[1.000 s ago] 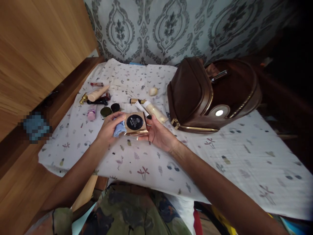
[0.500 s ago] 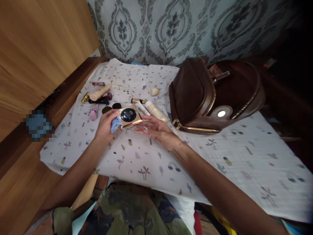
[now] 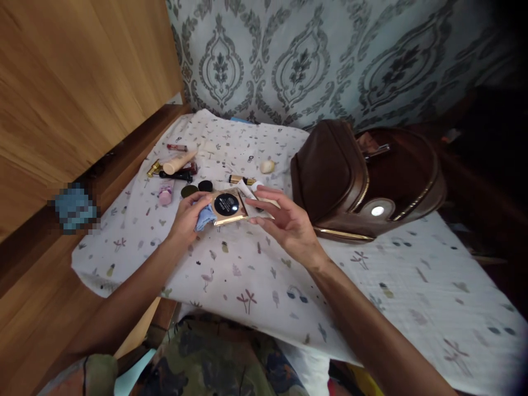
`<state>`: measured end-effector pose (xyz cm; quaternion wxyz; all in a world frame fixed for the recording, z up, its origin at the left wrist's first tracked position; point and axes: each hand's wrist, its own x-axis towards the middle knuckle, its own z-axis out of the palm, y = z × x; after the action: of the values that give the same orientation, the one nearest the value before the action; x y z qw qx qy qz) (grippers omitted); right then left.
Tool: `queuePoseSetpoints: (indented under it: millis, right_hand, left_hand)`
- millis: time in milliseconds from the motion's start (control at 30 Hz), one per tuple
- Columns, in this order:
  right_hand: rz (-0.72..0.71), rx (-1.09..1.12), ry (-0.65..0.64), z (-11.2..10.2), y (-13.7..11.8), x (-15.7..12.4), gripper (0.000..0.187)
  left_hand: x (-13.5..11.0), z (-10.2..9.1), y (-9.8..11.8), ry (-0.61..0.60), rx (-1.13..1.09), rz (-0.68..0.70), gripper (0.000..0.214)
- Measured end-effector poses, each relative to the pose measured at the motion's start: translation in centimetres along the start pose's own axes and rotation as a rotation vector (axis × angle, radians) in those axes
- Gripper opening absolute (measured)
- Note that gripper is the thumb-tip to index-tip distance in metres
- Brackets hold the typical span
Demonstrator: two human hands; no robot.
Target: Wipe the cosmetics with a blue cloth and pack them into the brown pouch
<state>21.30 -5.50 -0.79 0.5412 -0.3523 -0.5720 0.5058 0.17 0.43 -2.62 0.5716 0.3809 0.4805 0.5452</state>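
My left hand (image 3: 191, 215) is closed on a gold compact box (image 3: 226, 207) with a round black label, tilted toward me above the bed-like surface. Bunched in the same hand is a light blue cloth (image 3: 205, 216), pressed against the box's left side. My right hand (image 3: 291, 226) has its fingers apart just right of the box; whether a fingertip touches the edge I cannot tell. Behind the box and right fingers, a white tube (image 3: 246, 190) is partly hidden. Two dark round lids (image 3: 190, 191) lie by my left fingers.
A brown leather backpack (image 3: 328, 170) lies unzipped at the right. Toward the back left are a beige tube (image 3: 180, 163), a pink bottle (image 3: 165, 192), a gold razor-like item (image 3: 154, 168) and a red lip tube (image 3: 177, 147). A patterned white sheet (image 3: 247, 275) covers the surface.
My right hand has lifted and spread its fingers, drawing away from the box's right edge. The box is still in my left hand, and the view has shifted slightly.
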Motion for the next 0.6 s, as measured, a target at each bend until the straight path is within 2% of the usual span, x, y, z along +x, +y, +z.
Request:
queuePoseSetpoints:
  millis: [133, 267, 467, 600]
  right_hand:
    - [0.002, -0.009, -0.120, 1.0, -0.6, 0.9, 0.037]
    - [0.054, -0.018, -0.192, 1.5, 0.1, 2.4, 0.038]
    - [0.111, -0.147, -0.208, 1.5, 0.3, 3.8, 0.032]
    - [0.064, -0.354, -0.182, 1.5, -0.2, 4.3, 0.036]
  left_hand:
    - [-0.6, 0.4, -0.2, -0.067, 0.008, -0.018, 0.034]
    - [-1.2, 0.8, -0.1, -0.115, -0.005, -0.063, 0.034]
    - [-1.3, 0.9, -0.2, -0.148, -0.057, -0.116, 0.032]
    - [-1.3, 0.7, -0.5, -0.170, -0.085, -0.125, 0.031]
